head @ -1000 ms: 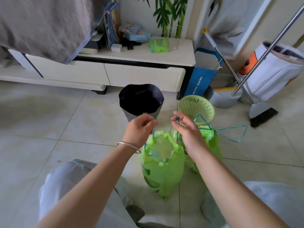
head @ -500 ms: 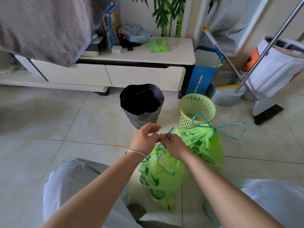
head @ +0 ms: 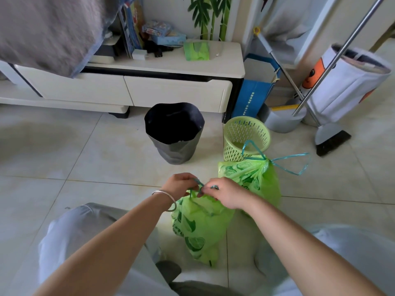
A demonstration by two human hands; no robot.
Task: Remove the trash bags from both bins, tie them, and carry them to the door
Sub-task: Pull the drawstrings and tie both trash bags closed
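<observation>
Hands: left hand (head: 178,184) | right hand (head: 224,194) | pinching drawstring (head: 199,184)

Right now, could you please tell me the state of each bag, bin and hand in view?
Near bag: mouth gathered, strings being tied.
Far bag: tied shut, on the floor.
Green basket: bag out.
Dark bin: upright, dark liner.
Left hand: pinching a string.
Right hand: pinching a string.
</observation>
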